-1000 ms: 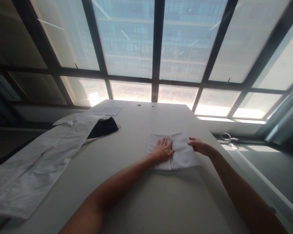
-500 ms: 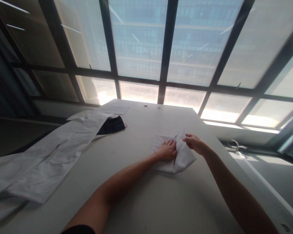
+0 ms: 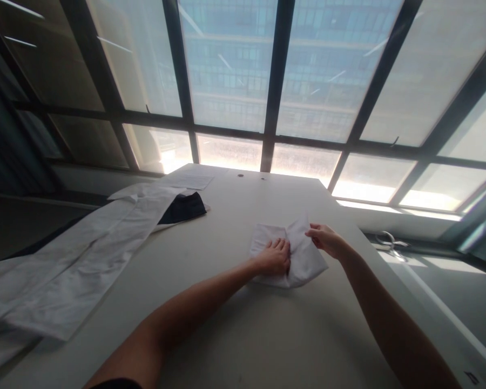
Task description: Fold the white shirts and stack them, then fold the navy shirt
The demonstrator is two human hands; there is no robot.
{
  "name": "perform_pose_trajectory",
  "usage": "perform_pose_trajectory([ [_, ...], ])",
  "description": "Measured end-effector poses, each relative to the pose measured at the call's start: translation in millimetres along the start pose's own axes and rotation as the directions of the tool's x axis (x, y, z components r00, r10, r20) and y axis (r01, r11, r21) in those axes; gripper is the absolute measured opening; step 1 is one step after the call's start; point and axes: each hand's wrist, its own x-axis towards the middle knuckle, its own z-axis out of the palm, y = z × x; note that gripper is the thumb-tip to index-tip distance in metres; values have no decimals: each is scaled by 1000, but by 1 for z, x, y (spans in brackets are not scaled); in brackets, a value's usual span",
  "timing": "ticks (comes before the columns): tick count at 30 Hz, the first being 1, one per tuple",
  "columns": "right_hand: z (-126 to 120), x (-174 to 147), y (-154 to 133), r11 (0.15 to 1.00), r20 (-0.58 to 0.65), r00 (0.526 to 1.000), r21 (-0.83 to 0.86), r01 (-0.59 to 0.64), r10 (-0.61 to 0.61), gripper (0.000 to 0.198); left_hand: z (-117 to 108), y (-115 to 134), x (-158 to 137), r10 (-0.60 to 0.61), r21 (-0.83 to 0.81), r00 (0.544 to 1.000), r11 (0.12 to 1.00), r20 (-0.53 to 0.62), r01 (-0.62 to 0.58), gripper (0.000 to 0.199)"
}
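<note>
A folded white cloth (image 3: 303, 257), perhaps a garment, lies on the white table (image 3: 235, 319). My left hand (image 3: 274, 256) rests flat on its middle with the fingers stretched out. On the far right side, my right hand (image 3: 326, 238) pinches the cloth's edge and holds that flap raised off the table. The flap stands tilted between the two hands, and part of the fold is hidden under my left hand.
White garments (image 3: 81, 265) lie spread along the table's left side, with a dark navy cloth (image 3: 183, 208) among them. A sheet of paper (image 3: 192, 181) lies farther back. Tall windows (image 3: 230, 65) stand beyond the table. A silvery curved object (image 3: 391, 246) is at the right.
My left hand has slid slightly toward me and to the left on the cloth. My right hand has shifted a little to the right, with the flap still pinched.
</note>
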Motion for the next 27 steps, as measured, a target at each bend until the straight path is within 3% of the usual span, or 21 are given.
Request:
perform_pose_trajectory([
  [6, 9, 2, -3, 1000, -12, 1000, -13, 5, -5, 31, 11, 24, -27, 16, 85, 996, 996, -92, -8, 62],
  [16, 49, 16, -19, 996, -90, 996, -86, -9, 1, 35, -6, -17, -52, -6, 48, 992, 999, -125, 12, 59],
  [20, 81, 31, -21, 981, -135, 991, -191, -28, 2, 45, -3, -25, -46, -33, -181, 984, 983, -175, 1, 50],
  [23, 110, 41, -12, 971, -142, 990, -237, -32, -2, 49, -6, -36, -36, -242, -498, 933, 864, -266, 82, 42],
  [27, 138, 53, 7, 972, -44, 999, -232, -32, 22, 46, -16, -52, -31, -530, -713, 786, 680, -319, 170, 50],
])
